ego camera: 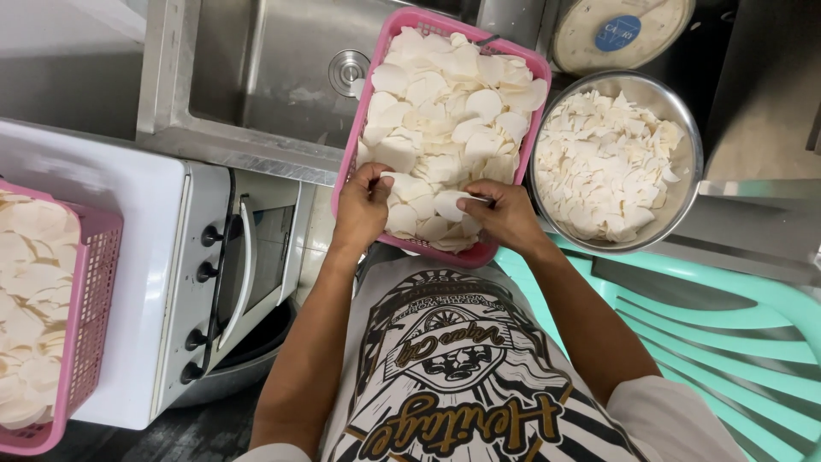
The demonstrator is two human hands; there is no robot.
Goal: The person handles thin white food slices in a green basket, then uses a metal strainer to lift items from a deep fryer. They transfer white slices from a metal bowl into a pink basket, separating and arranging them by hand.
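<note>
basket (369,103): pink plastic lattice, matt | slices (445,111): pale, smooth, dull | bowl (694,137): polished metal, glossy rim | sink (256,77): brushed steel, faint sheen | oven (128,282): white enamelled metal, glossy | chair (735,325): mint plastic, smooth | your shirt (462,376): printed cloth, matt

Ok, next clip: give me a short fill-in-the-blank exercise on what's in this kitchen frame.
1. Both hands, the left hand and the right hand, reach into a ____ plastic basket of white round slices.
2. Right of that basket stands a round ____ bowl heaped with white pieces.
3. The basket rests partly over a steel ____.
4. The chair at lower right is ____ in colour.

Missing words: pink; metal; sink; light green
</note>
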